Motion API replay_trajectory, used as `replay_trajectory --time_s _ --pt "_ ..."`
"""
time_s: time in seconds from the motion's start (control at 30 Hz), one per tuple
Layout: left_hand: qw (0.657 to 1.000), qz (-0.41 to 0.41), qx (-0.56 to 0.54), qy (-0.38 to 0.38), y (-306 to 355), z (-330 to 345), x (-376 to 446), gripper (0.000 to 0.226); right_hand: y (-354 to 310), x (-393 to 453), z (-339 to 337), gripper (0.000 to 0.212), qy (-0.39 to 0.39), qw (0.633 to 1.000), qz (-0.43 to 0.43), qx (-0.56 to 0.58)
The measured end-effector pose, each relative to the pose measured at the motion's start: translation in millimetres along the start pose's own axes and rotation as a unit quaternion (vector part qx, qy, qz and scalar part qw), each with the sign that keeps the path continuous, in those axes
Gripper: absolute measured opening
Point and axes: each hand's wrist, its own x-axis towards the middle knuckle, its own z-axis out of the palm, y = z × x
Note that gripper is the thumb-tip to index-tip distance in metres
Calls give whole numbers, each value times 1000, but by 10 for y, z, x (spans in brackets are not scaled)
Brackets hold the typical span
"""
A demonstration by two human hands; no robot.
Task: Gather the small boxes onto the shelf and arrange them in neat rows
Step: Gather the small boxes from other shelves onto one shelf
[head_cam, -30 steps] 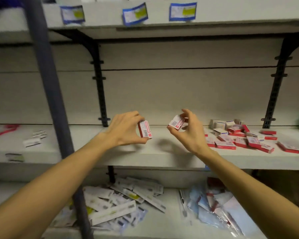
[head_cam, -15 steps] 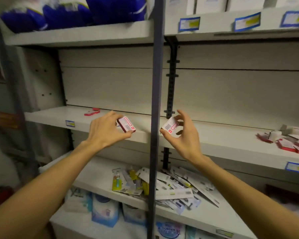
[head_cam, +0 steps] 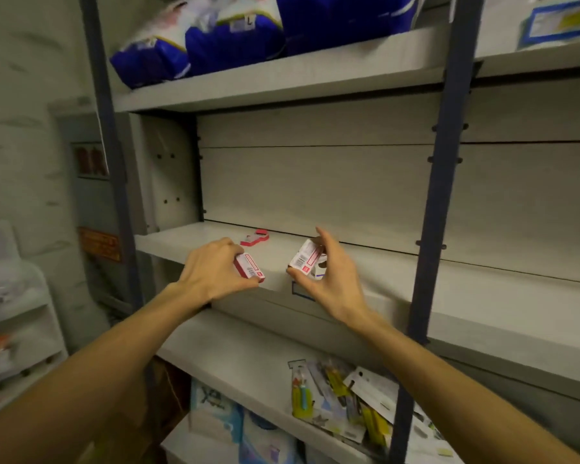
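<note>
My left hand (head_cam: 215, 269) pinches a small red-and-white box (head_cam: 249, 267) at the front edge of the shelf (head_cam: 416, 276), and my right hand (head_cam: 325, 276) grips another box (head_cam: 307, 259) just beside it. Beyond my left hand's fingers, a third red box (head_cam: 256, 237) lies on the shelf near the back panel.

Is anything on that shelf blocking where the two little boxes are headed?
Nothing visible blocks them. The shelf beyond both held boxes is bare, except one red-and-white box lying near the back, between the hands.
</note>
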Motion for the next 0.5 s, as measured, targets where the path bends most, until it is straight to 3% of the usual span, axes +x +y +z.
replay_trajectory --time_s 0.23,0.5 --pt "1000 -7 13 -12 -526 248 687 80 133 652 643 87 -36 997 38 -55" --pt "1000 0 -3 -31 -977 770 1362 80 360 1263 1348 72 -161 971 93 -151"
